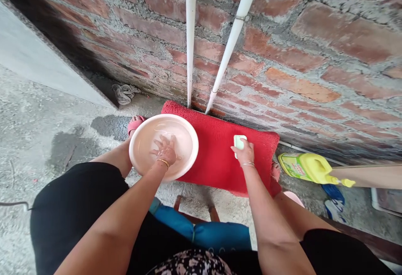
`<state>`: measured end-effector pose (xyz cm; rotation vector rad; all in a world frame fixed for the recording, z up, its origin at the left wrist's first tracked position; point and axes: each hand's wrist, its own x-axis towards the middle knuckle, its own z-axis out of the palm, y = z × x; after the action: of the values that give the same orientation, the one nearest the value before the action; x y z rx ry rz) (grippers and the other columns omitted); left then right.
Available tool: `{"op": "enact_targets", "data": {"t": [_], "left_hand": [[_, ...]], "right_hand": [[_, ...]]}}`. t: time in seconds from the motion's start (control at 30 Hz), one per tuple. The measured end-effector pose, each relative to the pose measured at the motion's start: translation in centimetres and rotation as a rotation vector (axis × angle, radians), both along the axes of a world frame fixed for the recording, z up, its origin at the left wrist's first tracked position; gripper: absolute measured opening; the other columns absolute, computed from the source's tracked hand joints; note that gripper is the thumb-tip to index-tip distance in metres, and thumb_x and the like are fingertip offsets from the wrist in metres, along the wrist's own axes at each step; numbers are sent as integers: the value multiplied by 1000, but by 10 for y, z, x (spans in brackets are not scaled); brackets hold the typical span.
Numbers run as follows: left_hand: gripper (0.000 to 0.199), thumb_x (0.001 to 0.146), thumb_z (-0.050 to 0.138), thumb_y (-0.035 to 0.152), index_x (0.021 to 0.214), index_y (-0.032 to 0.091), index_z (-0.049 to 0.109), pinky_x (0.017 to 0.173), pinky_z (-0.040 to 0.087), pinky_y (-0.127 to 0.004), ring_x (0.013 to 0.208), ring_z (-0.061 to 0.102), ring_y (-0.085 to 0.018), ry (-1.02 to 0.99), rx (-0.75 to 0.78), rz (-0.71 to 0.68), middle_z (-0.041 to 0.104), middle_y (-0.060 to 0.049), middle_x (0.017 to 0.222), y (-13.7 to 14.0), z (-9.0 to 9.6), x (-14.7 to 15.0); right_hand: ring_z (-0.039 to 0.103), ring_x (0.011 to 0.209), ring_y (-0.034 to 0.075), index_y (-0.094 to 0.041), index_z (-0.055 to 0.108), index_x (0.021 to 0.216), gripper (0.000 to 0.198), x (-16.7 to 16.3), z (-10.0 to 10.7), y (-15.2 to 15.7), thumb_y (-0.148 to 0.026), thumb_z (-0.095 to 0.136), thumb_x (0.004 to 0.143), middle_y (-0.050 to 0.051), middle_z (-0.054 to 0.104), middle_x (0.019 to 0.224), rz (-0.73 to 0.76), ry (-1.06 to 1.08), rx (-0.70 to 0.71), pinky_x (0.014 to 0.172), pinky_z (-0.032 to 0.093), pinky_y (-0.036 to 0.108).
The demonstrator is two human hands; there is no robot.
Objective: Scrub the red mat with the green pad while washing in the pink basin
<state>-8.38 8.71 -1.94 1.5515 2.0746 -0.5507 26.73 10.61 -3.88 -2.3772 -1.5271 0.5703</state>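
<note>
A pale pink basin [133, 158] holding clear water rests at the left end of a red mat [216, 149]. My left hand [166, 151] is in the basin, wet, with its fingers spread and nothing in them. On the right part of the mat, my right hand [246, 152] grips a small white and pale green rounded block [240, 141] with thumb and fingers on either side. The fingers cover part of that block, so I cannot tell whether it is a brush or soap in a dish.
A brick wall [282, 65] with two white pipes [190, 40] rises behind the mat. A yellow bottle [309, 167] lies on its side at the right, near a blue and white packet [335, 204]. Coiled rope [123, 93] lies left, near wet concrete [73, 149].
</note>
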Motion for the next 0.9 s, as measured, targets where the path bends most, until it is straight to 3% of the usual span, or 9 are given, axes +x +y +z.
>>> {"op": "enact_targets", "data": {"t": [0.17,0.27,0.37,0.57,0.67,0.77,0.9], "left_hand": [[112,78,76,48,165,28,10,99,31,-82,150,5,-59,4,14,3,-1,-28,169,1,2,1],[116,74,78,51,165,28,10,99,30,-84,150,5,-58,4,20,8,-1,-27,169,2,2,1],[117,74,77,53,165,28,8,99,30,-84,150,5,-59,-4,9,-1,-1,-28,169,1,1,1],[120,72,76,60,165,31,5,99,31,-84,150,4,-59,11,9,-5,-3,-26,170,1,-7,-2],[119,72,77,59,165,32,8,98,33,-82,150,6,-58,26,7,-13,-2,-26,170,1,-7,-2],[117,74,77,58,165,30,8,98,34,-82,150,7,-58,32,6,-16,-1,-27,169,1,-3,-1],[118,75,76,60,165,26,8,100,32,-82,150,6,-59,28,2,-17,0,-29,169,2,4,0]], "right_hand": [[58,104,32,-19,65,120,63,101,11,-46,-42,79,63,11,61,104,-336,-114,-27,92,45,43],[60,103,36,-21,65,119,65,116,17,-60,-44,81,60,14,61,109,-523,-150,-27,89,46,48],[60,101,33,-21,63,123,69,77,17,-58,-45,80,61,14,59,111,-439,-105,41,90,47,46],[59,100,25,-25,60,128,61,-90,9,-34,-43,76,72,8,57,112,82,118,65,92,47,37],[57,104,26,-25,61,129,49,-150,8,-28,-37,69,82,9,57,112,304,95,21,93,45,35],[56,102,25,-26,63,129,39,-171,9,-24,-32,60,90,9,57,113,447,40,-41,94,43,35],[54,105,26,-25,63,131,46,-142,7,-24,-38,67,87,11,55,118,418,-29,-63,95,43,37]]}}
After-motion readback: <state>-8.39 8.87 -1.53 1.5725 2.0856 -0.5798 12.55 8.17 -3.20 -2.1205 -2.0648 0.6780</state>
